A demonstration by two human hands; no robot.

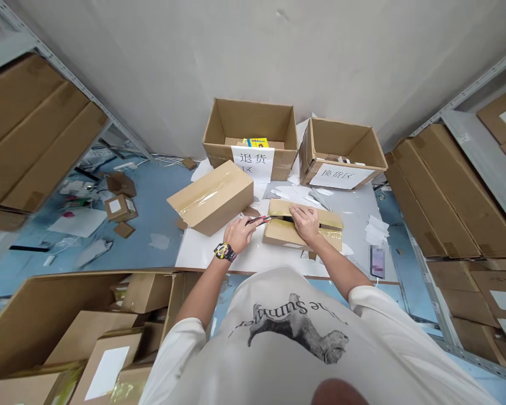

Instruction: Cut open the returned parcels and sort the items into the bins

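A box cutter [259,220] with red and dark parts is in my left hand [238,234], fingers closed round it. Its tip reaches the left end of a taped cardboard box [278,232] lying on the table. Along the top of this box, the seam gapes and shows a dark slit. My right hand [306,223] rests on the box's top, its bent fingers gripping at the flap beside the slit. What lies inside the box is hidden. Left of my left hand, a larger cardboard box [213,197] with clear tape stands tilted at the table's edge.
Behind, on the white table [244,260], stand two open boxes with paper signs, a left box [208,153] and a right box [373,160]. A phone [378,262] lies at the right. A big carton [88,275] of parcels stands lower left. Stacked cartons [451,191] line the right shelf.
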